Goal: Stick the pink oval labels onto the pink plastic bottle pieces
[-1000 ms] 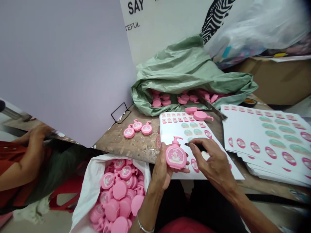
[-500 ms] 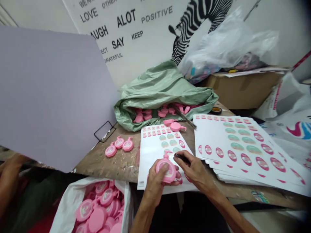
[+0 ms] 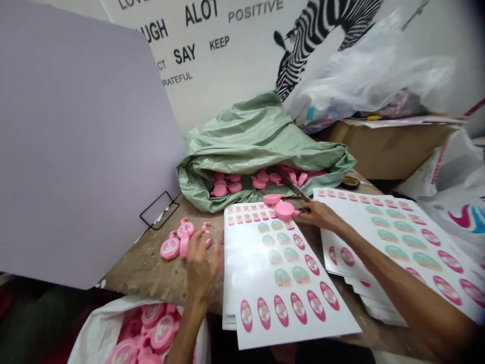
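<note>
My left hand [image 3: 202, 263] is at the table's left part, its fingers closed round a round pink plastic case [image 3: 184, 246] tilted on edge. The case is beside other pink cases [image 3: 170, 248] with picture labels; the fingers partly cover it. My right hand [image 3: 317, 215] reaches to the top of a sticker sheet [image 3: 250, 283], a thin black tool [image 3: 303, 210] between its fingertips. That tool meets or overlaps a plain pink case [image 3: 285, 210] lying on the sheet; I cannot tell which. Green domes and pink ovals are printed on the sheet.
Behind, a green sack [image 3: 242, 136] lies open with pink cases inside and a dark blade-like strip [image 3: 297, 189] at its mouth. More sticker sheets [image 3: 386, 253] are stacked right. A white bag [image 3: 91, 331] of labelled cases stands below. A grey panel [image 3: 87, 141] blocks the left.
My left hand has carried the labelled pink case from above the sheet to the group at left. My right hand has moved up and away to the plain cases. The view has shifted slightly.
</note>
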Tool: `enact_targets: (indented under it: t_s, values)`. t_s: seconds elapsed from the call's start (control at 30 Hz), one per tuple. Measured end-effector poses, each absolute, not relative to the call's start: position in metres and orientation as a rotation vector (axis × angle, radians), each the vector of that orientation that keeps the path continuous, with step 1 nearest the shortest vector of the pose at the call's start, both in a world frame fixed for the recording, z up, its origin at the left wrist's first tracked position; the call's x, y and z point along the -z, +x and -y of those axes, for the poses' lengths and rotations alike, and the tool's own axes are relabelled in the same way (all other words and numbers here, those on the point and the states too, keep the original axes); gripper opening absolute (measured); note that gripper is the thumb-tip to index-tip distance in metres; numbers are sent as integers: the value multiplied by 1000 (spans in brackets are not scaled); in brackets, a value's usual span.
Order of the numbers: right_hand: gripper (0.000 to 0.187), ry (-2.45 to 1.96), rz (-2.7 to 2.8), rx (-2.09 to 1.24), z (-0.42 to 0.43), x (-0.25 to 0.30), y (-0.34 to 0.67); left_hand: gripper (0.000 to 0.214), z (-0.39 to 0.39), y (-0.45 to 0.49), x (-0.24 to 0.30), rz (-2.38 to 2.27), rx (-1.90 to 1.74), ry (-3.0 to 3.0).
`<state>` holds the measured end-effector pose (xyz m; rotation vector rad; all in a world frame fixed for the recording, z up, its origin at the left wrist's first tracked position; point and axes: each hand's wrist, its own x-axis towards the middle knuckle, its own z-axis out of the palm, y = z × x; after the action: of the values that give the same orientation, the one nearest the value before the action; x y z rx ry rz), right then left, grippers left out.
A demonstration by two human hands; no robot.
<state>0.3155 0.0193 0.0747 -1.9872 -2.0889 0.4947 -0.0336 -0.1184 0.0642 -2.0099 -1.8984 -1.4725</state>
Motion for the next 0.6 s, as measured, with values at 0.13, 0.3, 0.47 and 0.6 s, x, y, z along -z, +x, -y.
enact_targets:
  t_s: [0.13, 0.3, 0.47, 0.6]
  values:
    - [31, -1751, 2293, -525, 7, -103, 314, 26, 99, 11, -81, 2120, 1800, -2455]
    - [21, -1187, 2571, -745, 55, -143, 281, 42, 83, 40, -98, 2392, 1821, -3335]
    - [36, -1713, 2236, -458, 97, -100, 278, 34, 108, 34, -77, 2805, 2107, -2979]
    - [35, -2081, 2064, -167, 138, -45, 287, 42, 121, 25, -48, 3086, 2491, -2169]
